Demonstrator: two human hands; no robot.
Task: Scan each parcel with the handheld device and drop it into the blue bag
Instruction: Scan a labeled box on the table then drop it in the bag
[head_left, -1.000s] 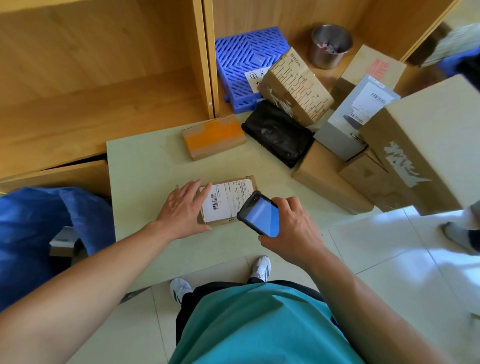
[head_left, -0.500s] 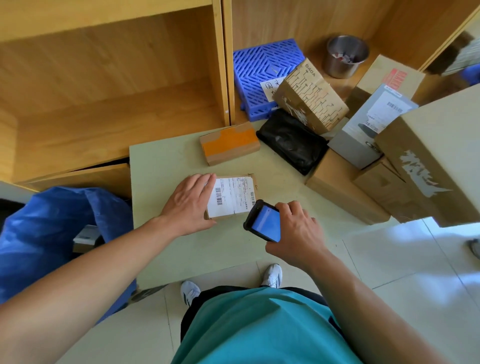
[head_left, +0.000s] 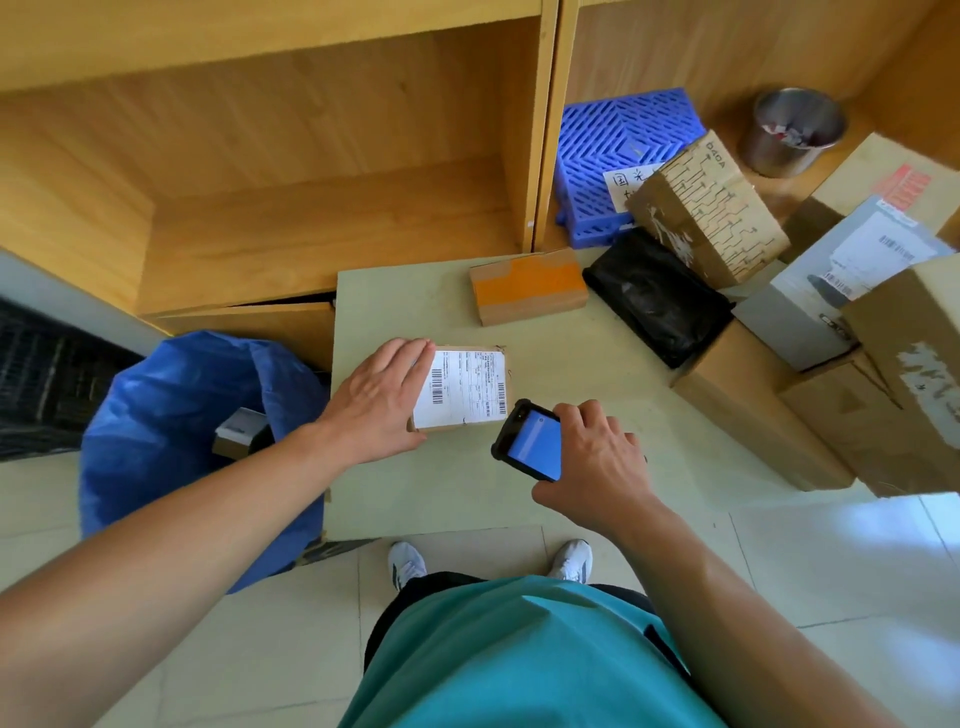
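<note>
A small flat cardboard parcel (head_left: 467, 387) with a white barcode label lies on the pale green table (head_left: 571, 364), near its left edge. My left hand (head_left: 379, 400) lies flat over the parcel's left end, fingers straight. My right hand (head_left: 597, 462) grips a black handheld scanner (head_left: 532, 447) with a lit blue screen, just off the parcel's near right corner. The open blue bag (head_left: 156, 415) stands on the floor to the left of the table. A small box (head_left: 239, 431) shows inside it.
An orange-taped box (head_left: 530, 286), a black plastic parcel (head_left: 654, 296) and a printed carton (head_left: 706, 208) lie at the table's far side. Large cartons (head_left: 753, 405) crowd the right. Behind are wooden shelves, a blue crate (head_left: 618, 145) and a metal cup (head_left: 795, 130).
My left hand has slid the parcel left across the table, toward the bag. The scanner has drawn back off the label to the parcel's near right corner. My view has swung left.
</note>
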